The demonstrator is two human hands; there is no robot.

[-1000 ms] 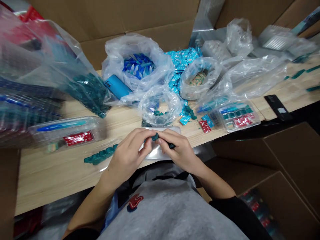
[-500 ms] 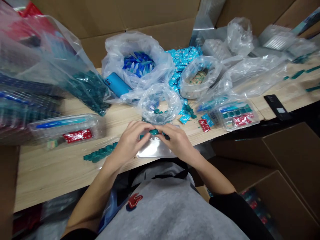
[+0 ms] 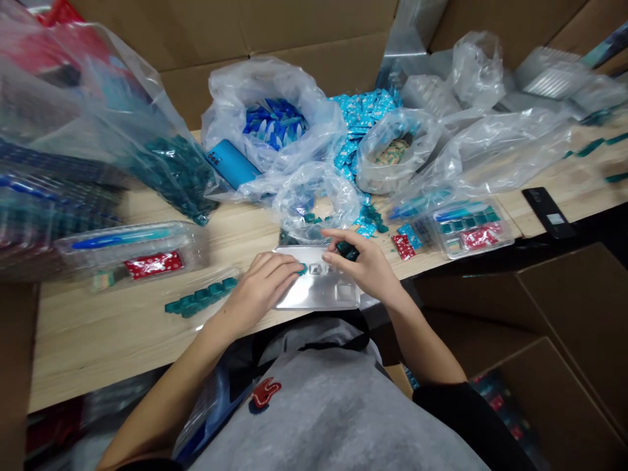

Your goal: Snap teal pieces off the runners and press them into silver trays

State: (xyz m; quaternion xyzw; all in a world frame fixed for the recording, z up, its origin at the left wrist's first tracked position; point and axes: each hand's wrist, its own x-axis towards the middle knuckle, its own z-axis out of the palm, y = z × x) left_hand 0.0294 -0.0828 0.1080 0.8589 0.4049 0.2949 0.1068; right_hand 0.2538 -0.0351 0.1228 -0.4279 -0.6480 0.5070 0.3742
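Left hand [image 3: 260, 282], right hand [image 3: 362, 258] — now apart

We saw a row of teal blocks [image 3: 201, 296] on pale wood-grained planks [image 3: 98, 347], a red-and-white patterned packet [image 3: 153, 265], sky-blue printed sachets [image 3: 363, 111], a plain blue phone [image 3: 230, 163], and darker teal pieces [image 3: 347, 250] above a silvery tray [image 3: 316, 294].

A pale wooden workbench [image 3: 98, 353] carries a silver moulded tray [image 3: 318, 294] near its front edge, with a row of teal pieces [image 3: 201, 296] just left of it. Clear plastic boxes [image 3: 130, 252], bulging clear plastic bags [image 3: 235, 98], a red packet [image 3: 403, 246] and a black phone [image 3: 545, 212] lie further back.
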